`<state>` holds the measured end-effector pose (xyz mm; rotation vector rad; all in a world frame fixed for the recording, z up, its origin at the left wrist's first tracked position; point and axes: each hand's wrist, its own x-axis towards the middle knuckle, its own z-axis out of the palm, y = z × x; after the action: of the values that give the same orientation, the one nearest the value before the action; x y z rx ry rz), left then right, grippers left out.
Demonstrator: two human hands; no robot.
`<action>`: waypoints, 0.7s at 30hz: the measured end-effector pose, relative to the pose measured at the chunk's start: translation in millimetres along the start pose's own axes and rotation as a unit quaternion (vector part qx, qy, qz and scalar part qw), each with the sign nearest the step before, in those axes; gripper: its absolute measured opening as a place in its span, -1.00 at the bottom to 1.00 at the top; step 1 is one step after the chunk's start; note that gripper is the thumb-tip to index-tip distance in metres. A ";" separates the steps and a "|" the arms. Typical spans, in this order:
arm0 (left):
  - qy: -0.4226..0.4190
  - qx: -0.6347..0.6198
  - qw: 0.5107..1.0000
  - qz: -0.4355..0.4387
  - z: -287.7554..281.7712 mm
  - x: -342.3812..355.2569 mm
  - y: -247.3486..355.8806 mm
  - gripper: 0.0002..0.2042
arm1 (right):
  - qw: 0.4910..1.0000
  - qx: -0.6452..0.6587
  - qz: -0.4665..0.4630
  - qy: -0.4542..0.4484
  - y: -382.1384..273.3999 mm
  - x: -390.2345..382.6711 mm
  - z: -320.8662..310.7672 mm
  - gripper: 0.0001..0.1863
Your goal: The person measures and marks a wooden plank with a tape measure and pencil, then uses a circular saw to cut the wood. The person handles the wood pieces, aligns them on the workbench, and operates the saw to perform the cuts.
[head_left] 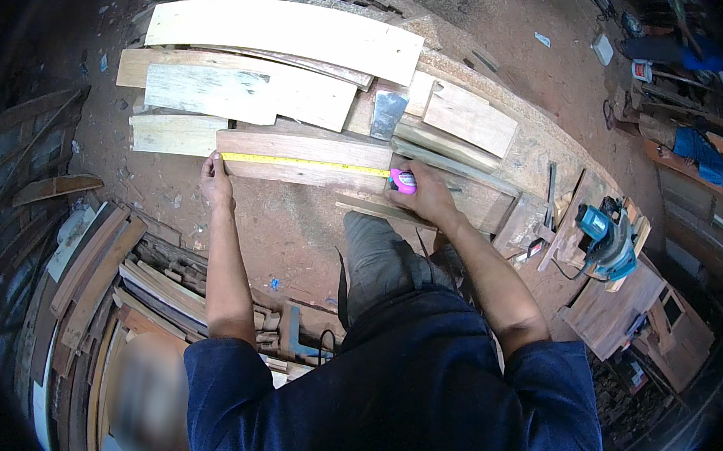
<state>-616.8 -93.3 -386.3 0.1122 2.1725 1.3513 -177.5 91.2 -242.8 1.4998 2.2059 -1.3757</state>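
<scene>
A reddish-brown board (308, 148) lies in front of me, and the yellow blade of a pink tape measure (403, 181) is stretched along its length. At the board's left end, my left hand (217, 182) pinches the tip of the blade between thumb and fingers. Near the board's right end, my right hand (427, 193) is wrapped round the pink case. A pale board (179, 134) sits just left of the measured one. Behind it are a pale board with dark stains (212, 89) and a long, wide pale plank (283, 34).
A teal circular saw (608, 241) stands on boards to my right. Stacked timber (93, 282) fills the lower left. A shorter board (469, 120) and a grey metal plate (388, 114) lie beyond my right hand. At far right, a person in blue (702, 155) is partly visible.
</scene>
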 end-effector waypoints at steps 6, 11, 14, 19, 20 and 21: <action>0.069 -0.040 0.997 -0.013 -11.7 -1.8 -21.0 -0.60 | 1.000 -0.001 -0.013 -0.021 -12.4 -1.1 -5.6 -0.42; -0.018 -0.289 0.939 -0.187 20.6 -68.8 -15.7 -0.25 | 0.995 0.073 -0.073 -0.002 -41.5 -13.4 2.5 -0.46; 0.003 -0.198 0.946 -0.257 76.5 -117.2 -4.4 -0.29 | 0.984 0.148 -0.104 0.006 -51.1 -18.3 19.6 -0.46; 0.144 -0.266 0.936 -0.182 86.1 -126.2 -5.1 -0.50 | 0.994 0.091 -0.064 -0.016 -40.2 -16.6 11.1 -0.50; 0.153 -0.260 0.939 -0.163 81.5 -124.5 -2.9 -0.57 | 0.994 0.071 -0.082 -0.013 -36.0 -16.0 6.7 -0.50; 0.165 -0.277 0.932 -0.167 69.9 -117.8 -2.2 -0.51 | 0.995 0.067 -0.075 -0.009 -29.3 -15.9 7.1 -0.50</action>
<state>-482.7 -80.7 -361.1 -0.7129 1.8481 1.8050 -195.4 72.9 -220.4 1.3794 2.2969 -1.6061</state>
